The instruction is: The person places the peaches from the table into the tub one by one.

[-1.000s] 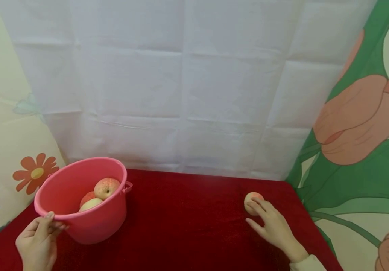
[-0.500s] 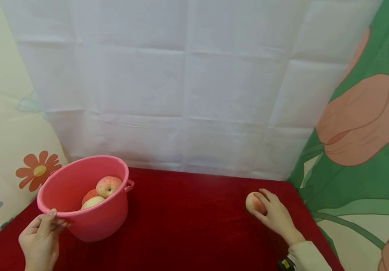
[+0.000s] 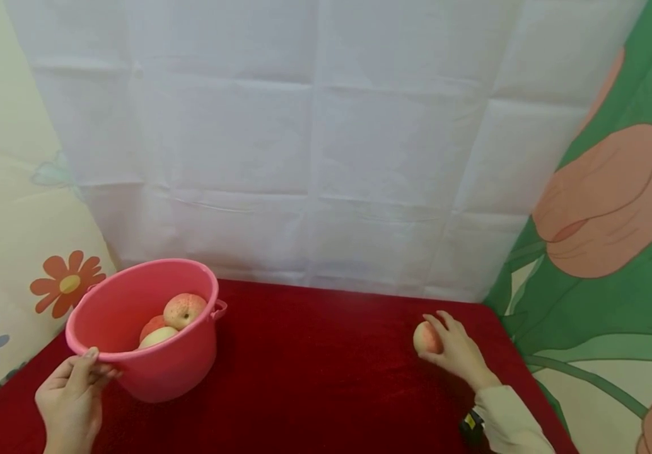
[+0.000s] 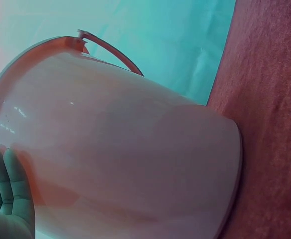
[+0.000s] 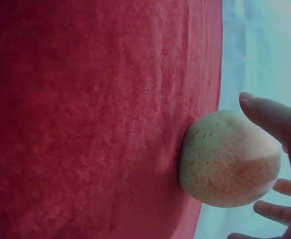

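Note:
On the left of the head view stands a pink bucket (image 3: 164, 372) with peaches (image 3: 185, 311) inside. My left hand (image 3: 72, 397) pinches its near rim, thumb over the edge and fingers against the outer wall. In the left wrist view those fingers (image 4: 13, 181) lie along the bucket's side (image 4: 135, 139). At the right, a lone peach (image 3: 428, 338) rests on the red cloth. My right hand (image 3: 462, 353) is around its right side, thumb and fingers spread apart. In the right wrist view the thumb (image 5: 272, 117) overlaps the edge of the peach (image 5: 230, 164), with other fingers spread past it.
Red cloth (image 3: 314, 366) covers the table between bucket and lone peach. A creased white sheet (image 3: 303, 157) hangs behind. Flower-patterned cloth (image 3: 587, 328) borders the right side. The bucket's handle lug (image 3: 218, 309) sticks out at its right.
My right hand has shifted from over the lone peach to its right side, with the thumb now at its near edge. The left hand keeps its grip on the bucket rim.

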Demonstrator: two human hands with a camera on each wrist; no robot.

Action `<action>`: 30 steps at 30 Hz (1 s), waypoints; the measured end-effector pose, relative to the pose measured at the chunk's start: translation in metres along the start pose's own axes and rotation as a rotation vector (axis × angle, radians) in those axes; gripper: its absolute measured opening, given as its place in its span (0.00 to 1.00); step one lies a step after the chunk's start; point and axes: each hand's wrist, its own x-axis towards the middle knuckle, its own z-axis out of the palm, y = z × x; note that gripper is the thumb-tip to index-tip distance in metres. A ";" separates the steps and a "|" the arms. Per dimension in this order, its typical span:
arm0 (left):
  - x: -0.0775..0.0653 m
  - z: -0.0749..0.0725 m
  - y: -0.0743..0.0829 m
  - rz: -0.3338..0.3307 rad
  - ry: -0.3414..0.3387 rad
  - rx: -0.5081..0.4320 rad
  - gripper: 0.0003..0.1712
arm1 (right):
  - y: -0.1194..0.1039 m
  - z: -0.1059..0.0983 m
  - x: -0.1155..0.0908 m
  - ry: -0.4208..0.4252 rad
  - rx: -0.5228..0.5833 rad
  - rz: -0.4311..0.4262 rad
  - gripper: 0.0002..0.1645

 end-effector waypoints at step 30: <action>0.001 -0.003 -0.002 0.038 -0.042 0.017 0.06 | 0.007 0.012 0.006 -0.013 0.062 0.000 0.42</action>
